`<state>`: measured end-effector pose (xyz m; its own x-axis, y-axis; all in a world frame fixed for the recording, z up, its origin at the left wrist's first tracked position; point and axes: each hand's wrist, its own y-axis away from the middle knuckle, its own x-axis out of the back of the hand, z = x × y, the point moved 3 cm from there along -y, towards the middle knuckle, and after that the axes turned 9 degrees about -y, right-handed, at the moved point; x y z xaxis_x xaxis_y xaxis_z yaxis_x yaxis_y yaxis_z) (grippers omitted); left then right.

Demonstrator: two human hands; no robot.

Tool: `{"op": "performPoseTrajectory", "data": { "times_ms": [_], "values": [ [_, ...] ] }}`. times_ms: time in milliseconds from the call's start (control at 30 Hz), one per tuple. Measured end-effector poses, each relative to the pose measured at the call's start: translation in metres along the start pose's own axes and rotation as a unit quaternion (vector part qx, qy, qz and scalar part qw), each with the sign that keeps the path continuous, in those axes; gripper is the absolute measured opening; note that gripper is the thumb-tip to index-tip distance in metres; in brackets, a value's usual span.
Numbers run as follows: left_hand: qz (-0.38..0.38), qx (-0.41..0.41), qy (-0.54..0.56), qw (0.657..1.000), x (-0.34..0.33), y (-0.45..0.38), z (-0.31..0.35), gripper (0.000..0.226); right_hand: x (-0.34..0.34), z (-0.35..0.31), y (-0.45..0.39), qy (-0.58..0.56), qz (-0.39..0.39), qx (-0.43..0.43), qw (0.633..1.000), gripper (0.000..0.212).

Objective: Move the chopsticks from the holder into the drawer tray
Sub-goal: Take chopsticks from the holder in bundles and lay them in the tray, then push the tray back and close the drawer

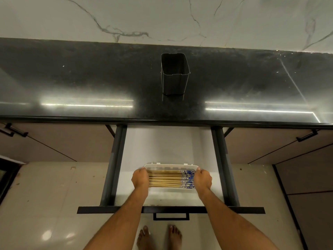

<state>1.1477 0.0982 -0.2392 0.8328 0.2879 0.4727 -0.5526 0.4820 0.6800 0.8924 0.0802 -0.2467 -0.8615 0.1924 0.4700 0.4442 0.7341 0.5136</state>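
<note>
Apparently finishing, the left hand [140, 179] and right hand [202, 179] are gripping, fingers curled, the ends of the white plastic tray [171, 166] holding blue-tipped wooden chopsticks [169, 178] near the open drawer's [167, 145] front edge; the dark rectangular holder [175, 74] is standing empty mid-counter [72, 83], so releasing is probably next.

Open drawer [167, 147]: white floor bare behind the tray [171, 166], dark side rails [115, 159] walling left and right, table [72, 83] edge overhanging the rear, the holder [174, 74] alone standing on the table above.
</note>
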Motion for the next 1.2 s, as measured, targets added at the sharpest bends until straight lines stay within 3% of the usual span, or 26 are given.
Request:
{"op": "performPoseTrajectory", "data": {
  "times_ms": [167,467,600,700,867,1067,1200],
  "values": [
    [0.003,0.002,-0.011,1.000,-0.001,0.002,-0.002,0.027,-0.002,-0.005,0.004,0.049,0.023,0.021,0.998,0.021],
    [0.002,-0.022,-0.031,0.999,0.002,0.003,-0.006,0.030,-0.003,-0.006,0.006,0.065,0.004,0.023,0.998,0.019],
    [-0.004,-0.061,-0.059,0.996,0.005,0.008,-0.003,0.026,-0.001,-0.008,0.007,0.063,-0.012,0.026,0.998,0.013],
    [0.009,-0.120,-0.114,0.986,0.009,0.014,0.002,0.021,0.003,-0.011,0.008,0.089,-0.020,0.052,0.994,0.023],
    [0.091,-0.296,-0.301,0.902,0.014,0.037,0.017,0.027,0.007,-0.025,0.020,0.184,-0.046,0.166,0.968,0.033],
    [0.128,-0.427,-0.363,0.818,0.013,0.078,0.030,0.039,0.013,-0.042,0.044,0.322,-0.067,0.332,0.884,0.053],
    [0.134,-0.473,-0.390,0.778,0.016,0.099,0.022,0.045,0.016,-0.044,0.068,0.376,-0.059,0.406,0.831,0.059]
  ]
}}
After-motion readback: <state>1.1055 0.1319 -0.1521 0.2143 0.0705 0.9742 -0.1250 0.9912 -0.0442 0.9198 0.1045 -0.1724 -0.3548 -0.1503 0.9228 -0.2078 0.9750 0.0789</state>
